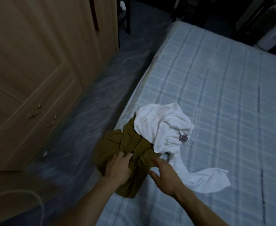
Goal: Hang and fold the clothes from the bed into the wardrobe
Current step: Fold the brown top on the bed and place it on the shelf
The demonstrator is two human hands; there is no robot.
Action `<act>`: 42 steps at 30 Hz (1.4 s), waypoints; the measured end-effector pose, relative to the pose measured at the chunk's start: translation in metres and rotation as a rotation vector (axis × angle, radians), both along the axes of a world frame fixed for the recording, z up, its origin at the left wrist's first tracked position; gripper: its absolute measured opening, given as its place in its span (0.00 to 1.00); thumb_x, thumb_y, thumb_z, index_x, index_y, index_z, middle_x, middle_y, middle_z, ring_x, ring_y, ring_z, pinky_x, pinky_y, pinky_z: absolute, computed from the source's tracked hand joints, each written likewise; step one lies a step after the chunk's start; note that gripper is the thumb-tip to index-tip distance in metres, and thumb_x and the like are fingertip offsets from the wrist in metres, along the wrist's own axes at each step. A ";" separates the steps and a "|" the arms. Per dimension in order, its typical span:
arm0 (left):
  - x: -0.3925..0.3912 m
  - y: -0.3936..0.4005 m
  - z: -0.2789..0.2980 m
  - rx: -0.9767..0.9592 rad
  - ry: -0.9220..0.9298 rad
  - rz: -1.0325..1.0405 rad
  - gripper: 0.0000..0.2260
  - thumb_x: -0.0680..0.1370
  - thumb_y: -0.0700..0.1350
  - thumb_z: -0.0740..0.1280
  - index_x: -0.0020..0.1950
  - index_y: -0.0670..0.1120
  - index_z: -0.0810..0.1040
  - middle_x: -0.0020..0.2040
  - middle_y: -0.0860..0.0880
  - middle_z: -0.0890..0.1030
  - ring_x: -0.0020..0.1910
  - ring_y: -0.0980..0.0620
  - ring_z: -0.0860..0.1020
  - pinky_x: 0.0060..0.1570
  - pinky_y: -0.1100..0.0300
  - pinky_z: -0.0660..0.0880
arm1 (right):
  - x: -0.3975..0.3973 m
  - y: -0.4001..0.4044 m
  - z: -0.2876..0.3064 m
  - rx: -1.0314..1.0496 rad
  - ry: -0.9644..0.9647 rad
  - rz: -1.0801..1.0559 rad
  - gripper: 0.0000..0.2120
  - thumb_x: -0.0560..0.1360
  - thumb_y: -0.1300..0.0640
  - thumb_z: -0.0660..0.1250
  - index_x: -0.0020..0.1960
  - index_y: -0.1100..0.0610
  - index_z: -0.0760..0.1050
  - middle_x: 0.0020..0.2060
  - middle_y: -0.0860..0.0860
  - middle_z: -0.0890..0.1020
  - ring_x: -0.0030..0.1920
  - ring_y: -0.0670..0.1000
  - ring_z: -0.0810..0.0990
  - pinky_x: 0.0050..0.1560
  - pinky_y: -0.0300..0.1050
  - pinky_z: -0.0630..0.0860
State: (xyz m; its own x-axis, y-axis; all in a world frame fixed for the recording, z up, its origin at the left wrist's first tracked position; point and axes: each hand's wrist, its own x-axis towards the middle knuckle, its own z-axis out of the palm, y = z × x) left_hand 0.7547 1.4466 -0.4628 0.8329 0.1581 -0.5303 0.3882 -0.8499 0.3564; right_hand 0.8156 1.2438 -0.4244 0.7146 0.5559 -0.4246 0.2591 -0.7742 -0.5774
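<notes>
- Two garments lie crumpled at the bed (215,82) edge: olive-brown garment (117,144), white garment (160,126) overlapping it, bearing a small dark motif; no legible writing.
- Left hand (117,167) fingers curl into olive fabric.
- Right hand (165,175) fingers spread, resting beside it.
- Wardrobe (36,62) doors closed.

The left hand (117,167) rests on an olive-brown garment (130,144) at the bed's (215,79) near edge, its fingers (126,156) curled into the cloth, apparently gripping a fold, though blur makes that hard to confirm. The right hand (165,175) lies just beside it, fingers loosely spread over the garment's right edge. Beyond both sets of fingers a crumpled white garment (160,126) overlaps the brown one, one sleeve trailing right of the right hand. Left of the fingers, across the floor (91,103), stands the closed wardrobe (36,62).
</notes>
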 end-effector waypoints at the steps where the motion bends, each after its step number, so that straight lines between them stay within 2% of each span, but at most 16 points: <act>1: 0.005 0.000 -0.004 0.051 0.032 -0.050 0.24 0.79 0.49 0.61 0.75 0.56 0.62 0.67 0.47 0.68 0.63 0.45 0.69 0.59 0.51 0.71 | 0.003 0.004 -0.005 -0.003 0.007 0.002 0.19 0.75 0.47 0.62 0.62 0.55 0.72 0.54 0.52 0.79 0.55 0.51 0.77 0.55 0.39 0.70; 4: 0.018 -0.005 -0.013 0.218 0.129 -0.226 0.22 0.78 0.48 0.63 0.72 0.53 0.65 0.67 0.44 0.68 0.64 0.42 0.68 0.59 0.48 0.68 | 0.010 0.011 -0.014 -0.012 0.031 0.002 0.18 0.75 0.50 0.63 0.62 0.55 0.72 0.53 0.52 0.78 0.54 0.51 0.77 0.55 0.42 0.72; 7: 0.024 -0.007 -0.017 0.289 0.148 -0.270 0.18 0.78 0.44 0.63 0.67 0.49 0.70 0.66 0.44 0.71 0.65 0.42 0.69 0.61 0.48 0.67 | 0.013 0.011 -0.016 -0.035 0.028 0.000 0.18 0.76 0.51 0.64 0.64 0.56 0.71 0.55 0.53 0.78 0.55 0.51 0.77 0.54 0.38 0.69; 9: 0.025 -0.005 -0.019 0.265 0.094 -0.239 0.16 0.77 0.40 0.63 0.64 0.48 0.73 0.63 0.45 0.73 0.63 0.43 0.71 0.61 0.50 0.68 | 0.012 0.006 -0.014 -0.068 0.022 0.009 0.19 0.78 0.52 0.65 0.66 0.56 0.70 0.57 0.54 0.77 0.57 0.51 0.76 0.55 0.35 0.66; 12: 0.026 0.000 -0.011 0.176 -0.038 -0.160 0.11 0.78 0.39 0.60 0.57 0.48 0.76 0.56 0.46 0.77 0.57 0.45 0.74 0.54 0.53 0.70 | 0.010 -0.004 -0.009 -0.103 0.025 0.000 0.22 0.78 0.50 0.65 0.69 0.55 0.68 0.60 0.54 0.76 0.60 0.52 0.76 0.61 0.39 0.69; 16: 0.032 0.004 0.016 0.037 -0.241 -0.089 0.04 0.78 0.44 0.64 0.52 0.48 0.73 0.51 0.47 0.75 0.52 0.46 0.75 0.46 0.53 0.72 | 0.004 -0.009 0.007 -0.110 -0.003 -0.025 0.21 0.79 0.49 0.65 0.69 0.54 0.69 0.60 0.53 0.76 0.61 0.52 0.75 0.60 0.39 0.68; 18: 0.032 0.001 0.038 -0.037 -0.316 -0.081 0.06 0.78 0.47 0.65 0.53 0.48 0.72 0.51 0.48 0.73 0.51 0.48 0.74 0.46 0.54 0.73 | 0.001 -0.009 0.022 -0.087 -0.050 -0.033 0.19 0.79 0.49 0.65 0.68 0.54 0.70 0.57 0.52 0.76 0.59 0.52 0.76 0.55 0.37 0.67; 21: 0.029 -0.005 0.077 -0.128 -0.419 -0.115 0.04 0.79 0.46 0.65 0.51 0.48 0.72 0.50 0.49 0.72 0.49 0.50 0.74 0.46 0.53 0.75 | -0.006 -0.007 0.051 0.014 -0.138 -0.076 0.19 0.79 0.52 0.65 0.68 0.53 0.69 0.56 0.48 0.75 0.58 0.50 0.76 0.52 0.33 0.65; 24: 0.018 -0.015 0.121 -0.166 -0.505 -0.201 0.02 0.78 0.42 0.65 0.50 0.47 0.74 0.49 0.50 0.72 0.48 0.51 0.74 0.46 0.54 0.75 | -0.019 -0.012 0.079 0.118 -0.185 -0.129 0.30 0.78 0.51 0.66 0.76 0.49 0.58 0.63 0.45 0.71 0.62 0.45 0.73 0.60 0.34 0.66; 26: 0.009 -0.023 0.156 -0.175 -0.571 -0.249 0.02 0.77 0.41 0.64 0.49 0.48 0.74 0.48 0.51 0.74 0.46 0.52 0.74 0.46 0.54 0.75 | -0.026 -0.019 0.098 0.193 -0.242 -0.133 0.34 0.78 0.51 0.67 0.78 0.47 0.54 0.67 0.43 0.69 0.64 0.42 0.70 0.64 0.34 0.65; 28: -0.002 -0.031 0.192 -0.160 -0.603 -0.325 0.03 0.77 0.40 0.64 0.49 0.48 0.74 0.48 0.51 0.74 0.47 0.52 0.73 0.47 0.56 0.73 | -0.033 -0.026 0.122 0.280 -0.307 -0.105 0.32 0.78 0.51 0.66 0.77 0.47 0.56 0.70 0.43 0.67 0.68 0.40 0.67 0.68 0.33 0.63; 30: -0.016 -0.042 0.228 -0.152 -0.630 -0.408 0.06 0.75 0.40 0.64 0.49 0.49 0.73 0.48 0.52 0.74 0.47 0.52 0.74 0.47 0.56 0.73 | -0.042 -0.037 0.149 0.361 -0.360 -0.037 0.28 0.77 0.52 0.66 0.75 0.47 0.61 0.70 0.45 0.69 0.70 0.41 0.66 0.70 0.39 0.65; 31: -0.024 -0.050 0.247 -0.155 -0.640 -0.441 0.07 0.74 0.40 0.63 0.50 0.50 0.73 0.48 0.52 0.74 0.47 0.52 0.74 0.47 0.55 0.73 | -0.049 -0.044 0.164 0.413 -0.365 0.002 0.26 0.76 0.54 0.66 0.72 0.48 0.65 0.68 0.45 0.70 0.70 0.43 0.67 0.69 0.42 0.66; 35: -0.060 -0.092 0.322 -0.082 -0.686 -0.563 0.10 0.71 0.44 0.59 0.48 0.49 0.76 0.45 0.51 0.76 0.44 0.50 0.75 0.42 0.57 0.70 | -0.086 -0.083 0.219 0.594 -0.360 0.080 0.23 0.74 0.62 0.68 0.66 0.51 0.70 0.60 0.45 0.77 0.62 0.46 0.75 0.62 0.43 0.71; 39: -0.092 -0.146 0.385 0.003 -0.726 -0.684 0.07 0.70 0.42 0.63 0.47 0.48 0.76 0.43 0.52 0.77 0.42 0.50 0.75 0.41 0.53 0.73 | -0.118 -0.137 0.255 0.707 -0.431 0.072 0.15 0.73 0.58 0.73 0.59 0.54 0.76 0.59 0.47 0.77 0.61 0.48 0.76 0.60 0.49 0.74; 42: -0.115 -0.181 0.417 0.095 -0.806 -0.676 0.07 0.71 0.40 0.67 0.46 0.51 0.77 0.42 0.55 0.77 0.41 0.53 0.75 0.40 0.53 0.74 | -0.140 -0.178 0.268 0.746 -0.484 0.033 0.10 0.72 0.53 0.74 0.52 0.52 0.78 0.66 0.47 0.70 0.67 0.47 0.70 0.64 0.44 0.71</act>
State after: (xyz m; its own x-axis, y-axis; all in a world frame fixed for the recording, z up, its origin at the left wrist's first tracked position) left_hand 0.6394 1.2656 -0.0459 0.8637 -0.4584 0.2094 -0.4983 -0.8389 0.2188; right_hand 0.6754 1.0653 -0.1561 0.7005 0.5906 0.4005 0.6209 -0.2278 -0.7501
